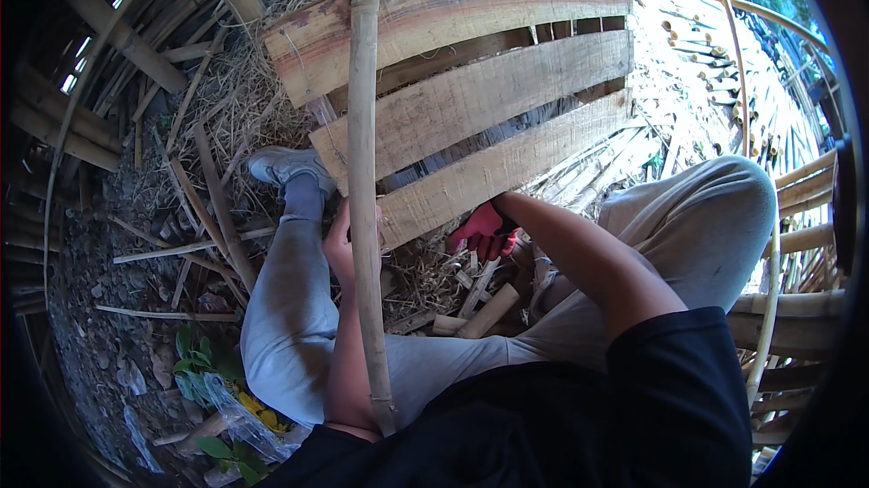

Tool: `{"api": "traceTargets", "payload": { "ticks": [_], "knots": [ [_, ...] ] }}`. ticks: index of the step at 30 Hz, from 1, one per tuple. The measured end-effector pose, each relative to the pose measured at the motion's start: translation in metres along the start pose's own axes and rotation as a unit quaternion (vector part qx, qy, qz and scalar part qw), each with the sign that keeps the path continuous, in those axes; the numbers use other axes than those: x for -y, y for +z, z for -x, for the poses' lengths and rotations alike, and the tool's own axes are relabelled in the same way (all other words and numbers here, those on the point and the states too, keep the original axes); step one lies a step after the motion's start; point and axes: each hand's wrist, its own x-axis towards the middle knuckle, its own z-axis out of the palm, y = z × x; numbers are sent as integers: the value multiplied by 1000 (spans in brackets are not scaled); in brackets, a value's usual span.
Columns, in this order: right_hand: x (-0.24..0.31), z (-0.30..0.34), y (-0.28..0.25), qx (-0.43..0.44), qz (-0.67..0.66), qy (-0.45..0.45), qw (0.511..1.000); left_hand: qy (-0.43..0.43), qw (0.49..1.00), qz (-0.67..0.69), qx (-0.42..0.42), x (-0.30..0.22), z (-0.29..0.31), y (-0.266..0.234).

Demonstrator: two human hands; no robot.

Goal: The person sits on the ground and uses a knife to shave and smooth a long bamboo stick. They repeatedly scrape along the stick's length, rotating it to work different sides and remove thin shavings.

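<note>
Dry yellow straw (244,99) and dark, littered ground (90,262) lay around a pale brown, slatted wooden worktop (489,94) with three broad planks showing. One long, pale, round bamboo pole (363,126) crossed its left end in view and ran nearward along the left arm, probably so that the bare left hand (339,239) could steady it; the pole partly hid that hand, so its grip could not be told. Two grey-trousered legs (290,289) were spread, likely leaving room for both hands. Below the near plank, the right hand (487,230), in one pink-and-black glove, had curled fingers; whether it gripped anything was unclear. At least two short, tan bamboo offcuts (489,310) lay near it.
</note>
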Motion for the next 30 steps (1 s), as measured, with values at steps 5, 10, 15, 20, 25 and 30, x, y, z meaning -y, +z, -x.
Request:
{"api": "traceTargets", "payload": {
  "ticks": [5, 10, 15, 20, 25, 30],
  "knots": [
    [1, -46, 32, -135, 68, -18, 988, 34, 999, 10, -21, 7, -1, 2],
    [-8, -65, 53, -243, 102, -20, 964, 39, 999, -12, -21, 14, -1, 5],
    [-16, -77, 69, -300, 106, -27, 948, 24, 999, -11, -24, 3, 0, 0],
    [-18, -68, 76, -337, 187, -54, 921, 16, 1000, -6, -19, 9, 0, 2],
    [-20, -59, 82, -454, 195, -73, 866, 8, 1000, 13, -9, 2, -1, 4],
    [-11, -17, 88, -428, 226, -27, 875, -13, 1000, -22, -10, 10, 1, -2]
  ]
}}
